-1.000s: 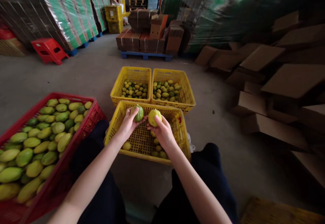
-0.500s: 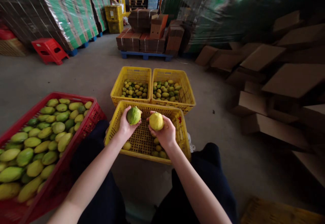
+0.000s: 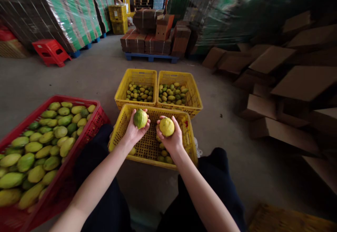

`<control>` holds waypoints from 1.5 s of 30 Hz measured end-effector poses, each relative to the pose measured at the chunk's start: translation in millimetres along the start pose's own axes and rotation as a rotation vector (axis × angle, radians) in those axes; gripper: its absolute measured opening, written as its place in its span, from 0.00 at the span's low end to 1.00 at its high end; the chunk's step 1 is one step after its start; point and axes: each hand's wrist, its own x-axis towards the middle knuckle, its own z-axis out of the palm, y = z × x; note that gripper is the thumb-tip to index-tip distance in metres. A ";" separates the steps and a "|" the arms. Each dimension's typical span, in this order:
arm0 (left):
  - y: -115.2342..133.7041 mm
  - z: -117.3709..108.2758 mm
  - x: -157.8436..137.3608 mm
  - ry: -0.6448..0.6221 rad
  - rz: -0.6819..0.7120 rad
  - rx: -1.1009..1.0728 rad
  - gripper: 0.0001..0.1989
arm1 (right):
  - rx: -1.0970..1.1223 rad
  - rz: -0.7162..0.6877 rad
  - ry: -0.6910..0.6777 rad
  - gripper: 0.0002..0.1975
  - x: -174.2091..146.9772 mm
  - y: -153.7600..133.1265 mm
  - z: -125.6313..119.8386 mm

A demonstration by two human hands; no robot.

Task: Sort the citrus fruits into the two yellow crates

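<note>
My left hand (image 3: 134, 131) is closed round a green lemon (image 3: 140, 119) with a yellowish patch on its side. In my right hand (image 3: 172, 139) sits a yellow lemon (image 3: 166, 127), gripped between thumb and fingers. Both hands are above the near yellow crate (image 3: 147, 147), which has a perforated floor. Several lemons (image 3: 164, 153) lie at that crate's right side, partly hidden by my right hand and wrist. Another lemon (image 3: 132, 151) shows at its left, under my left forearm.
Left of my legs stands a red crate (image 3: 98, 114) full of green and yellow lemons. Two yellow crates (image 3: 122, 88) (image 3: 193, 91) with lemons adjoin the near one. Flattened cardboard boxes (image 3: 286, 133) lie at right. A red stool (image 3: 51, 51) and a loaded blue pallet (image 3: 151, 57) stand farther back.
Both lemons have been turned a little in my fingers. The yellow lemon has shifted slightly right and down, the green one slightly right. The crates have stayed put.
</note>
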 end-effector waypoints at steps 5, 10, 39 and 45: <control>-4.5 -0.9 -2.5 -0.059 0.019 0.009 0.13 | 0.037 0.012 0.022 0.13 -1.3 0.2 -0.8; -14.0 -3.8 3.1 0.114 0.073 -0.201 0.07 | 0.068 -0.042 0.043 0.12 8.0 7.9 -8.8; -21.1 -3.4 5.8 0.179 0.049 -0.321 0.07 | 0.131 -0.051 0.060 0.10 12.6 17.8 -13.0; 1.1 -3.0 4.2 0.228 0.115 -0.356 0.12 | -0.007 0.122 0.229 0.13 19.7 30.9 -12.9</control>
